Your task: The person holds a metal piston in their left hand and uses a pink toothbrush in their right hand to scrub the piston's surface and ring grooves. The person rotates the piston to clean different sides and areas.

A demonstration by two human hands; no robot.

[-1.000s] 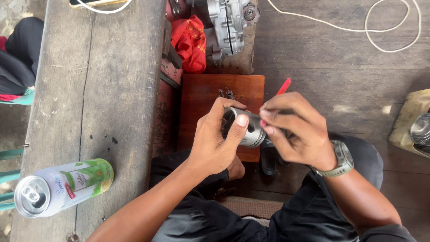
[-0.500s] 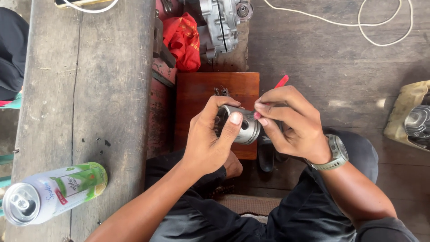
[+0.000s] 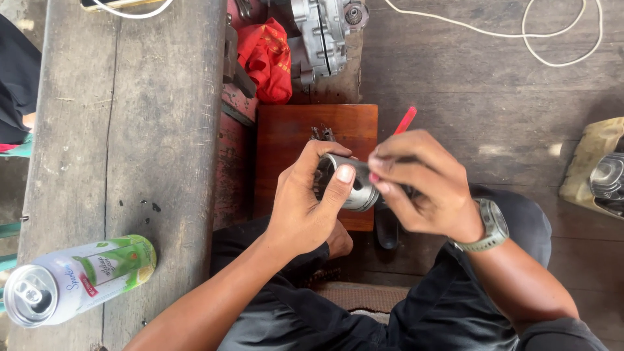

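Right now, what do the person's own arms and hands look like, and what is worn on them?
Both forearms are bare, with no sleeves or gloves in view. The left hand wears nothing. The right hand has a wristwatch with a grey-green band at the wrist. No rings show on the fingers.

A short metal cylinder part [image 3: 348,183] sits between the left hand [image 3: 305,208] and the right hand [image 3: 422,185], above the person's lap. A thin red tool [image 3: 404,121] sticks up from the right hand. Beneath the hands lies a square brown wooden board [image 3: 292,130]. Behind it, a crumpled red cloth [image 3: 268,58] lies just left of a grey metal engine casing [image 3: 325,32]. On the weathered wooden tabletop [image 3: 130,130], left of the hands, stands a green and white drink can [image 3: 78,279]. A white cord [image 3: 520,39] loops on the plank floor [image 3: 494,104], far right.
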